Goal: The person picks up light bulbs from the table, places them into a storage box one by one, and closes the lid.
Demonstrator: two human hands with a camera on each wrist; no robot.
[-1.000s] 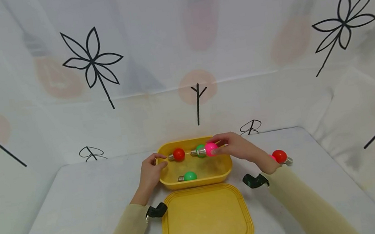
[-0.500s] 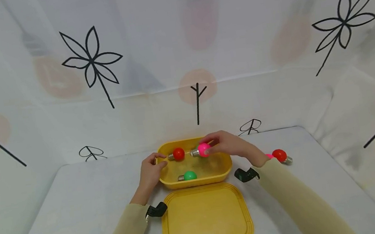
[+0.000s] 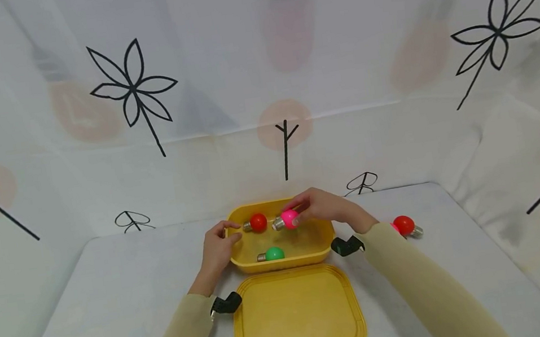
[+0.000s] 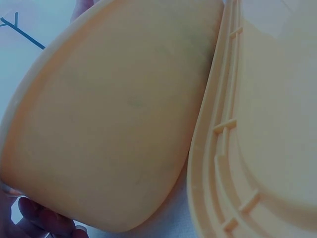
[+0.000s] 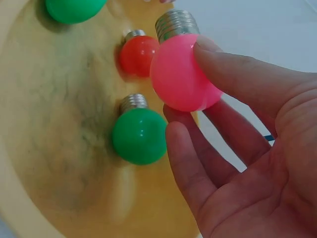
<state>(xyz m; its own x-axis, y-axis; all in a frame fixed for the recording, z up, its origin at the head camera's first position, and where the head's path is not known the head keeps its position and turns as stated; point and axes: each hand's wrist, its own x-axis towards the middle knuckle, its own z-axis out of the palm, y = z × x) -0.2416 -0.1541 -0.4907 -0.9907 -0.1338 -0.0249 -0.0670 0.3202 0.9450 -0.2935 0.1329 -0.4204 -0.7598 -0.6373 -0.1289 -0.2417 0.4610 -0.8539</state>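
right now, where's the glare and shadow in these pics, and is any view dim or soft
Head view: bright glare on the lid near its bottom edge, soft shadow on the table along the right sleeve; left wrist view: dim and bluish, the tub soft; right wrist view: a glint on the lower green bulb, the pink bulb showing clear threads.

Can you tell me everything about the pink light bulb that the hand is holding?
The bright pink, round light bulb has a smooth, slightly shiny globe, perhaps plastic or coated glass, and a silvery, ridged, metal-looking screw base. No crack shows on the visible side. The person's bare right hand pinches the globe between thumb and fingers, holding it over the floor of the yellow, rounded, plastic-looking tub. In the head view, its base points left.
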